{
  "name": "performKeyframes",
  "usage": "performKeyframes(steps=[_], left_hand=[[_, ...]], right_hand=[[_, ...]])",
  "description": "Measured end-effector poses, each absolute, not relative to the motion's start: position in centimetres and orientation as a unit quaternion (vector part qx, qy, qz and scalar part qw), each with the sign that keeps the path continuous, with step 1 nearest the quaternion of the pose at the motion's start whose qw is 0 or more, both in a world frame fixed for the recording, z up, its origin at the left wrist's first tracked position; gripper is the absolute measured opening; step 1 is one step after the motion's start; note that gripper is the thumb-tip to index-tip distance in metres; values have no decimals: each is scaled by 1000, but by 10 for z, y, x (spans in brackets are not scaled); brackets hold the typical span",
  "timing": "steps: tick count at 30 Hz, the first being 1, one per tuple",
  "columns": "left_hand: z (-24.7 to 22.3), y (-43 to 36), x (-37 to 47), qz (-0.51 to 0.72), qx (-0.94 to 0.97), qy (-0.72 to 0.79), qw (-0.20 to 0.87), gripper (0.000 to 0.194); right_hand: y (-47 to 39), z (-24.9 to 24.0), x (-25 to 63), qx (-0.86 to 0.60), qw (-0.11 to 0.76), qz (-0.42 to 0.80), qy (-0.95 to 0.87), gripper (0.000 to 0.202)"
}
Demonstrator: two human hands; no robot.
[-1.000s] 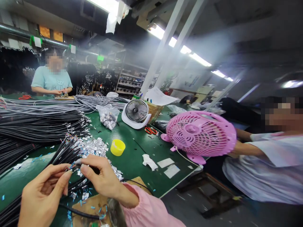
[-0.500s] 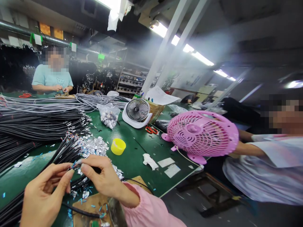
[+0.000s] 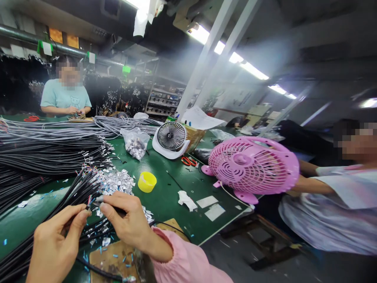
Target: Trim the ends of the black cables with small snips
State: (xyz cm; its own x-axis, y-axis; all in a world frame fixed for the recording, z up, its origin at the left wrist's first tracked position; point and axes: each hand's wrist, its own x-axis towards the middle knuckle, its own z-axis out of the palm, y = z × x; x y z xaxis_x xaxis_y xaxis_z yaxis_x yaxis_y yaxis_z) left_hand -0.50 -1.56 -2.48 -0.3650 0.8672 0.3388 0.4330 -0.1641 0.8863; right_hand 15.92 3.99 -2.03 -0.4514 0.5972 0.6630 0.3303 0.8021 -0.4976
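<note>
Between thumb and forefinger, my left hand (image 3: pixel 57 239) pinches a black cable end (image 3: pixel 87 206) with thin red, white and blue wires fanning out of its tip. Just to its right, my right hand (image 3: pixel 129 220) is closed around a small grey tool (image 3: pixel 100 199), mostly hidden by the fingers, whose tip is beside the wires. Behind both hands lie a bundle of black cables (image 3: pixel 78 190) and a pile of silver foil scraps (image 3: pixel 118 181). Under my right wrist, a worn wooden board (image 3: pixel 110 257) carries small blue scraps.
A yellow ring (image 3: pixel 147 182), a white fan (image 3: pixel 171 136), red-handled scissors (image 3: pixel 189 161) and a large pink fan (image 3: pixel 253 165) stand or lie on the green table (image 3: pixel 167 196). Grey cables (image 3: pixel 59 129) lie at the back left. One person sits across, another at the right.
My left hand has moved slightly down and its fingers have closed in tighter. The coloured wires now point up, a little apart from my right hand's fingertips.
</note>
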Motion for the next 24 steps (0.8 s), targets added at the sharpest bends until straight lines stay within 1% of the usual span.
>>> performKeyframes(steps=[3,5,7,11,15,18,20,24], left_hand=[[-6,-11,-3,510,506,603,347,63],[5,-10,-2,480,498,597,407,75],[10,-9,-2,456,500,582,451,77],[6,-12,-7,455,499,531,512,72],[-4,-14,-15,474,497,528,499,69],[-11,-14,-20,458,534,538,464,66],[-12,-13,-21,452,552,547,438,60],[-1,-14,-12,438,555,588,394,43]], right_hand=[[40,-22,160,-276,435,160,-842,45],[41,-24,160,-276,431,183,-839,43],[43,-27,162,-283,427,235,-826,41],[47,-31,163,-281,429,324,-795,40],[45,-22,161,-287,457,352,-765,42],[41,-17,159,-276,469,391,-742,35],[40,-19,159,-254,459,402,-750,27],[43,-28,163,-213,451,320,-805,14]])
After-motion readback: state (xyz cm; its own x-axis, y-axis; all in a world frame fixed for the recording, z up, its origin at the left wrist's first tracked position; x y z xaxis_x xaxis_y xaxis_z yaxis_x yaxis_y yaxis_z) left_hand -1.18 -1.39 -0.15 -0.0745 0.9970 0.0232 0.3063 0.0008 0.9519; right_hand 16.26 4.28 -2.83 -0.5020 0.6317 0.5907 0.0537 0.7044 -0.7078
